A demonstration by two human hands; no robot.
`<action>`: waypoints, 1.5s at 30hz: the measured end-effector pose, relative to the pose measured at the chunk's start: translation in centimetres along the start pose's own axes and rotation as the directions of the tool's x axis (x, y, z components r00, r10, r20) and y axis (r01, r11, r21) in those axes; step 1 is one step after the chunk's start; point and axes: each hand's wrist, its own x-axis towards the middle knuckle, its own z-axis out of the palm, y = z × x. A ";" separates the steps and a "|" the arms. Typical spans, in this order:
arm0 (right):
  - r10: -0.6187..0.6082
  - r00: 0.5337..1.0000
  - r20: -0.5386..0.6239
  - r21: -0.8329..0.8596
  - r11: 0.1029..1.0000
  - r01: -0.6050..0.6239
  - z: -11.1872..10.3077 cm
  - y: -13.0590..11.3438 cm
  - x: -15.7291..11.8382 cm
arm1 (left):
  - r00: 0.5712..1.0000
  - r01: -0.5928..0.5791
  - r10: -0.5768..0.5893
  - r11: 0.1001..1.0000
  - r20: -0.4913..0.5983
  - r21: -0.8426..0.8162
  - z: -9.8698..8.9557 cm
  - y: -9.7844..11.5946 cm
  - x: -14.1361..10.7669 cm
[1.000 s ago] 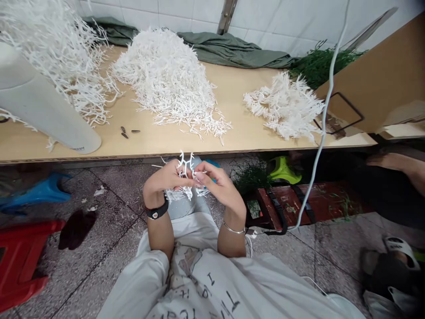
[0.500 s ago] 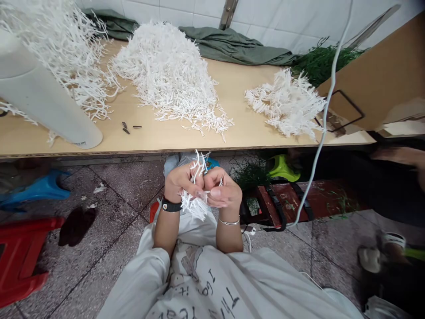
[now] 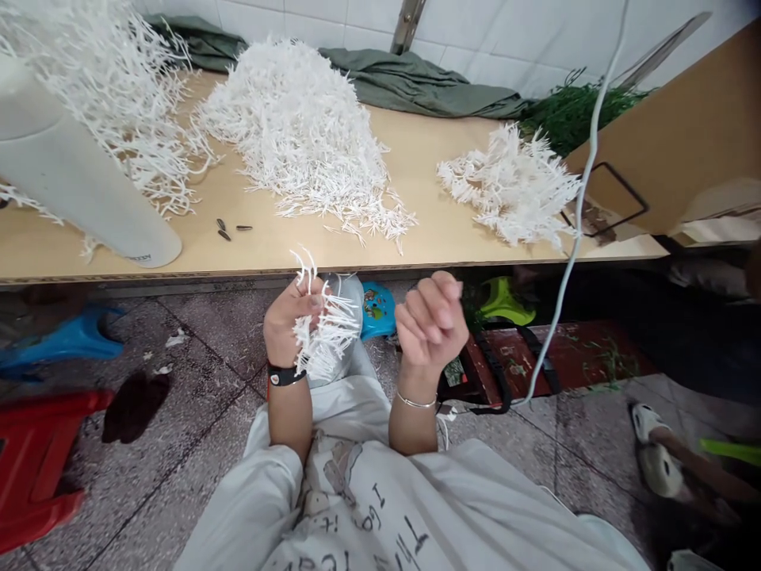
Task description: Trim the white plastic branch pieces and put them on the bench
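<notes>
Pinched in left hand (image 3: pixel 291 317): white sprigs (image 3: pixel 326 337), on person's side of table (image 3: pixel 416 159). Right hand (image 3: pixel 433 321) also near table, fingers curled; cannot tell whether pinching anything. White heap (image 3: pixel 303 127) on table.

Left hand (image 3: pixel 289 319) ahead of torso (image 3: pixel 369 500), fingertips pinched; right hand (image 3: pixel 433 321) ahead of torso, apart, fingers curled inward.

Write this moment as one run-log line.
left hand: holds white sprigs | right hand: curled, contents unclear | table: white piles, bottle
</notes>
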 end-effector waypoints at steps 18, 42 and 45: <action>-0.054 0.946 0.319 -0.090 0.992 0.087 -1.2 2.0 -1.3 | 0.833 0.199 -0.293 0.950 0.469 0.240 -0.9 1.0 1.2; -0.623 0.780 -0.060 0.910 0.287 0.299 -0.9 0.7 -1.7 | 0.995 -0.094 0.086 0.986 -0.060 -0.140 1.6 0.4 -0.3; -0.439 0.896 -0.069 0.814 0.494 0.305 -0.8 1.0 -1.6 | 1.000 -0.006 0.007 0.998 0.027 -0.057 1.1 -0.2 -0.1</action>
